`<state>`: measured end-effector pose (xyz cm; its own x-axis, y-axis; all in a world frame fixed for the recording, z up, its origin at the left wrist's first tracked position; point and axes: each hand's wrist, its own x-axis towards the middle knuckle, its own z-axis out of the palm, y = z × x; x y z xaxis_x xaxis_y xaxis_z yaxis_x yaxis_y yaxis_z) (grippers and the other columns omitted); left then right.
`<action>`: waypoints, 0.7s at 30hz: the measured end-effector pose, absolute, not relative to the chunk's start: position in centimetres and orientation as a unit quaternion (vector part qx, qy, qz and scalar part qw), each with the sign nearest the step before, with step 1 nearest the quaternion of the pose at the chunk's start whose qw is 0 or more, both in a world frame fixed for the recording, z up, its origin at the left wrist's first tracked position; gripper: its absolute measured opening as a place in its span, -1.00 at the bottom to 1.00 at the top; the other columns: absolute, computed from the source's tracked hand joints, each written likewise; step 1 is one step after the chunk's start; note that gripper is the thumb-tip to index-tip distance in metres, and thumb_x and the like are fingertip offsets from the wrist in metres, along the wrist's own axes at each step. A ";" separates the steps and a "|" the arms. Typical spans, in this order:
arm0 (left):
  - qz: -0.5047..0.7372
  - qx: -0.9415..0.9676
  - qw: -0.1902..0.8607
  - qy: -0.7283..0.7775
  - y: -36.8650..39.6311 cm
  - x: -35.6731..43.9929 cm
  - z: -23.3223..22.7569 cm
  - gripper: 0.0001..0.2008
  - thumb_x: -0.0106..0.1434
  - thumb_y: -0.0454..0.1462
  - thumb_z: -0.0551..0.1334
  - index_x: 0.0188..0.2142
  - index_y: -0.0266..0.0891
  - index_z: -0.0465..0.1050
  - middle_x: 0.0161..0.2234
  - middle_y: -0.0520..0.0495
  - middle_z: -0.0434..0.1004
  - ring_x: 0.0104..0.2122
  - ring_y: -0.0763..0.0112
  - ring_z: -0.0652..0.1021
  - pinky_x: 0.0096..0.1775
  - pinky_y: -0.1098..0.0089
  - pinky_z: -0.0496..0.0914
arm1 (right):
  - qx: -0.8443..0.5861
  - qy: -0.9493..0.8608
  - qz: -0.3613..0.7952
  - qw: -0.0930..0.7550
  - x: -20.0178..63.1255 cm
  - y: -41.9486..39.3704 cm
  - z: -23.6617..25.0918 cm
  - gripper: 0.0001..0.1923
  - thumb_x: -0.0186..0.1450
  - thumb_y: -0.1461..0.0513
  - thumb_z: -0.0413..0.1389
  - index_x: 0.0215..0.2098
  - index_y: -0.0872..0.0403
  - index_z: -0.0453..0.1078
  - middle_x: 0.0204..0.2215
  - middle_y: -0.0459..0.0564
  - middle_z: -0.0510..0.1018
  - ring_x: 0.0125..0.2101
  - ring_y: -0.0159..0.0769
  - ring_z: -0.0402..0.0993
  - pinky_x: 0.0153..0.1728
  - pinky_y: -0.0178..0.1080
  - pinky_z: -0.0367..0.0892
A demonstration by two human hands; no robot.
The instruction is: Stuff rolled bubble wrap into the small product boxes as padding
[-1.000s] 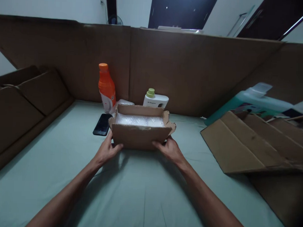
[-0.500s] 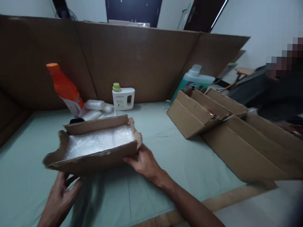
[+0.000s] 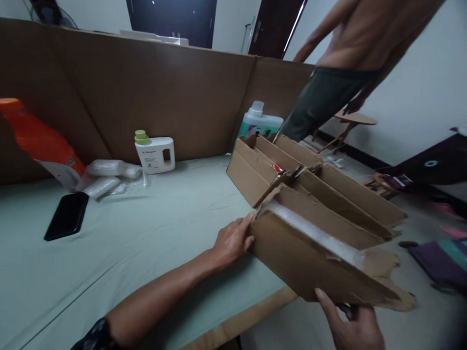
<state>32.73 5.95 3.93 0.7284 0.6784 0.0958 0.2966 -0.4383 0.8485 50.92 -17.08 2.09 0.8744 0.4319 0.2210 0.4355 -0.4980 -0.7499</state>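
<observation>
Lettering (image 3: 150,152) on the white bottle (image 3: 154,164) is too small to read, as are the marks on the orange bottle (image 3: 46,143); between the hands, beside open cartons (image 3: 244,169), is a cardboard box (image 3: 292,258) with bubble wrap (image 3: 316,230) inside, the left hand (image 3: 232,240) gripping its left end, the right hand (image 3: 356,325) holding its near side, thumb against the wall

The nearest box (image 3: 288,258) looks like matt cardboard with rough, ragged edges, its plastic wrap (image 3: 312,230) glossy. The bedsheet-like cloth (image 3: 171,213) is matt and creased, the table edge (image 3: 236,323) smooth wood, the phone (image 3: 67,216) glossy.
</observation>
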 end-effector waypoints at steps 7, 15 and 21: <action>0.211 0.798 0.475 0.304 2.0 38.8 2.5 -0.05 0.21 -0.22 0.25 0.45 -0.30 -0.25 0.23 -0.37 0.27 0.21 -0.04 0.37 0.23 0.04 0.33 | -0.821 -0.218 0.066 0.523 50.2 -17.1 0.1 -0.34 0.05 -0.12 0.28 0.00 0.03 0.32 -0.12 0.08 0.56 -0.26 -0.11 0.57 -0.19 -0.09 0.50; 0.161 0.815 0.511 0.220 1.9 41.5 1.1 0.07 0.09 -0.19 0.28 0.46 -0.36 -0.28 0.47 -0.41 -0.24 0.44 -0.14 -0.06 0.38 -0.07 0.06 | -0.770 -0.235 0.110 0.583 52.1 -14.9 -1.1 -0.18 0.08 -0.09 0.29 0.22 0.02 0.23 0.04 0.19 0.52 -0.12 -0.06 0.57 -0.05 -0.01 0.48; 0.113 0.862 0.460 0.182 1.4 35.2 0.9 -0.16 0.12 -0.22 0.27 0.38 -0.31 0.07 0.39 -0.35 0.14 0.37 -0.09 0.20 0.34 -0.08 0.13 | -0.815 -0.262 0.073 0.512 52.5 -17.4 -2.8 -0.19 0.10 -0.17 0.21 0.23 0.02 0.34 0.01 0.22 0.58 -0.03 0.19 0.56 -0.01 0.20 0.47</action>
<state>35.25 1.37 0.90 0.9078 0.4185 0.0277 0.2101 -0.5110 0.8335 52.55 -17.37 -2.78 0.8524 0.5012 0.1489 0.3520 -0.3396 -0.8722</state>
